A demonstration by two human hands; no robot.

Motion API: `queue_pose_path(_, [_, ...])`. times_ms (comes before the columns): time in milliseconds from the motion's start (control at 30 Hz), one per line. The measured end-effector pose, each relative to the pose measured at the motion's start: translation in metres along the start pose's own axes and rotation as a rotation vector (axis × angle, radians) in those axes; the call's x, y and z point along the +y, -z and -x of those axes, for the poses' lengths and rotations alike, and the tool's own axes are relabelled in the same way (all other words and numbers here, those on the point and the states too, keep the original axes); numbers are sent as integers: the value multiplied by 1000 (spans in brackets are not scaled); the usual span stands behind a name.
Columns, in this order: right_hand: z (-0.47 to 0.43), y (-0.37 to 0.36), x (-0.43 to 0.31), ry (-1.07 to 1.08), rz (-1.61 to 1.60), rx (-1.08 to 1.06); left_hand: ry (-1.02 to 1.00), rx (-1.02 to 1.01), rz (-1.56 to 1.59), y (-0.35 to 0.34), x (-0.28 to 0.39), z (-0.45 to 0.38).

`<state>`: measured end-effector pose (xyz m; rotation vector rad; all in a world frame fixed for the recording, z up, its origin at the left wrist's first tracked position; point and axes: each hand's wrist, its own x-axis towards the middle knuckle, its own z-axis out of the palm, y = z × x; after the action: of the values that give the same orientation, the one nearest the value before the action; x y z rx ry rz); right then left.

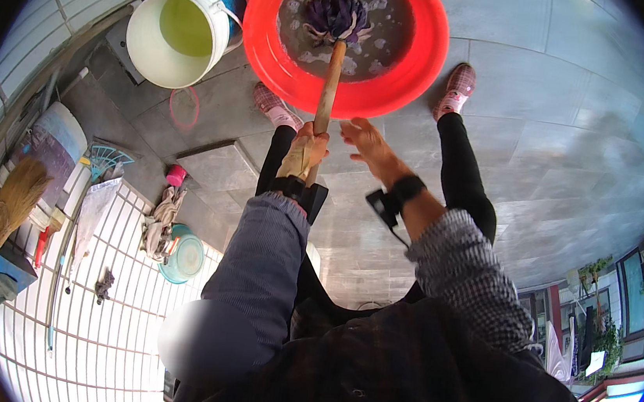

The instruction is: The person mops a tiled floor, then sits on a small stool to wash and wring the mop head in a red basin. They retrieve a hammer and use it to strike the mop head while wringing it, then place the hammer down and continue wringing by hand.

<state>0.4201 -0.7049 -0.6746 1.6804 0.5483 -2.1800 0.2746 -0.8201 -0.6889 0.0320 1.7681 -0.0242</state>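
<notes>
My left hand grips a wooden mop handle near its upper end. Dark purple cloth strips of the mop head sit in murky, foamy water. A wide red plastic basin holds that water. My right hand hovers just right of the handle, apart from it, fingers spread and holding nothing. Both wrists carry dark straps with a small black device.
Left of the basin stands a white bucket with yellowish-green liquid. A pink ring lies on grey floor tiles. A straw broom, a teal basin and a pink cup are along the left wall.
</notes>
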Motion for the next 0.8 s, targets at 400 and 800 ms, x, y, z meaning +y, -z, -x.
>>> queue_pose_path(400, [-68,-101,-59,-47,-309,-394,-229,140,855,25,21,162])
queue_pose_path(800, [-99,-135,-71,-36,-522,-466,-215,325,2005,79,12,39])
